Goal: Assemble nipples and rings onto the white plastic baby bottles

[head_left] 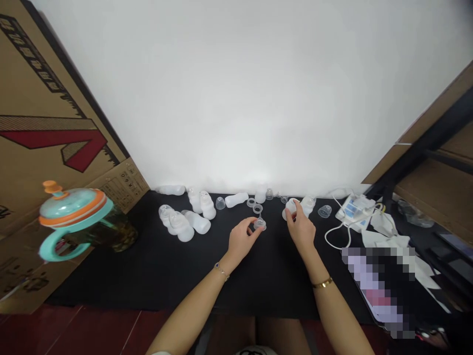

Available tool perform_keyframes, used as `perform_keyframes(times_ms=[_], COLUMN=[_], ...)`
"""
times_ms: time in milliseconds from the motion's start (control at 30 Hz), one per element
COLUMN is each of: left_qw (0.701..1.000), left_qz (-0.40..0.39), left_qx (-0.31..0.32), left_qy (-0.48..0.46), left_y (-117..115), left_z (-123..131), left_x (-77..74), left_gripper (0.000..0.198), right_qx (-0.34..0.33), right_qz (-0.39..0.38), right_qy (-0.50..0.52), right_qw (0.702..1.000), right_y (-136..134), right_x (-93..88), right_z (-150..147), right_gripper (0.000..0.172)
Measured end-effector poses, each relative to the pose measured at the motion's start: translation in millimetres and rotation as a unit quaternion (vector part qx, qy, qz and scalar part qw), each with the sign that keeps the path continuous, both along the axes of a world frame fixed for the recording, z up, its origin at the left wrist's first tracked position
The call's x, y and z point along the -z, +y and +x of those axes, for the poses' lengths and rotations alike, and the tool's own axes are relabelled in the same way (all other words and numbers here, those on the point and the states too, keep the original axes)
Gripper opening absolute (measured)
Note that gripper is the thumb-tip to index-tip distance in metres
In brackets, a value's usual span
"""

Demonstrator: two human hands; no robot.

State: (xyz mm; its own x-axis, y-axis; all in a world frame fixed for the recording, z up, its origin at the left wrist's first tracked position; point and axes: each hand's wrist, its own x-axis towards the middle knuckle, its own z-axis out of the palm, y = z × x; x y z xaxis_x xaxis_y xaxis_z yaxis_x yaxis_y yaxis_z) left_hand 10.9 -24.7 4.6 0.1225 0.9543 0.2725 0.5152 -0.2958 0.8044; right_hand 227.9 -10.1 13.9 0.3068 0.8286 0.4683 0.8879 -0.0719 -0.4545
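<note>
Counted on the black mat (155, 266):
- Seven white bottles (197, 222) lying on their sides, left of the hands, in two loose groups with several touching.
- Three clear rings (257, 208) toward the wall, beyond and between the hands.
- Three clear domed caps (324, 211), well apart from one another.
- Further small pieces along the wall edge, too small to count with certainty.

Containers:
- One jug (74, 217) at far left, with a teal handle and an orange-and-teal lid, lid on. Dark contents visible through the glass, kind not discernible.
- Bottles on the mat: contents not discernible.

Left hand (242, 239): thumb and forefinger pinched together on a clear teat (259, 224), remaining fingers curled. Teat low over the middle of the mat, just below the nearest ring; touching the mat or not, cannot tell.

Right hand (301, 227): fingers wrapped round a small white bottle (291, 206) near the rear of the mat. A second like bottle (309, 202) just beside it on the right. Hands near each other, not touching.

Also noted: white power strip (354, 207) with cable at the right of the mat; printed cardboard box (55, 123) leaning at left; one bracelet on each wrist.
</note>
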Motion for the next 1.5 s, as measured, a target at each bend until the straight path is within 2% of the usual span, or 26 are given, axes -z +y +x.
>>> perform_keyframes(times_ms=[333, 533, 600, 767, 833, 900, 967, 1067, 1167, 1267, 1400, 1500], left_qw=[0.991, 0.990, 0.992, 0.995, 0.992, 0.987, 0.983, 0.978, 0.980, 0.985, 0.989, 0.986], left_qz=[0.023, 0.016, 0.020, 0.080, 0.118, 0.153, 0.180, 0.203, 0.192, 0.148, 0.071, 0.035], left_qx=[0.045, 0.061, 0.057, -0.002, -0.018, -0.022, -0.019, -0.027, -0.054, -0.085, -0.083, -0.080], left_qy=[0.120, 0.125, 0.115, 0.061, 0.049, 0.045, 0.041, 0.030, 0.017, -0.018, -0.100, -0.142], left_y=[-5, -2, -1, 0, 0, 0, 0, 1, 2, 2, 2, 1], left_z=[3, 1, 0, -1, -1, -3, -4, -6, -7, -8, -9, -11], left_x=[5.8, 9.6, 11.6, 11.1, 8.3, 5.1, 2.5, 0.5, -0.8, -4.0, -8.9, -10.1], left_gripper=[0.023, 0.022, 0.031, 0.081, 0.086, 0.080, 0.067, 0.044, 0.036, 0.037, 0.035, 0.033], right_qx=[-0.002, -0.077, -0.111, -0.208, -0.259, -0.311, -0.351, -0.372, -0.357, -0.318, -0.264, -0.284], right_qz=[-0.003, 0.064, 0.082, 0.088, 0.086, 0.087, 0.088, 0.090, 0.076, 0.061, 0.041, -0.015], right_qy=[0.015, 0.069, 0.092, 0.083, 0.067, 0.054, 0.047, 0.051, 0.083, 0.128, 0.157, 0.151], right_qw=[1.000, 0.993, 0.986, 0.971, 0.960, 0.945, 0.931, 0.922, 0.927, 0.937, 0.951, 0.947], right_y=[-1, -7, -12, -27, -32, -36, -39, -41, -41, -39, -31, -22], right_x=[-0.9, 2.6, 4.2, 7.8, 7.7, 6.4, 4.7, 4.0, 5.0, 3.7, -1.2, -0.2], right_z=[5, -9, -17, -34, -40, -44, -47, -49, -49, -47, -41, -36], right_gripper=[0.031, 0.039, 0.039, 0.033, 0.030, 0.027, 0.025, 0.023, 0.025, 0.039, 0.047, 0.057])
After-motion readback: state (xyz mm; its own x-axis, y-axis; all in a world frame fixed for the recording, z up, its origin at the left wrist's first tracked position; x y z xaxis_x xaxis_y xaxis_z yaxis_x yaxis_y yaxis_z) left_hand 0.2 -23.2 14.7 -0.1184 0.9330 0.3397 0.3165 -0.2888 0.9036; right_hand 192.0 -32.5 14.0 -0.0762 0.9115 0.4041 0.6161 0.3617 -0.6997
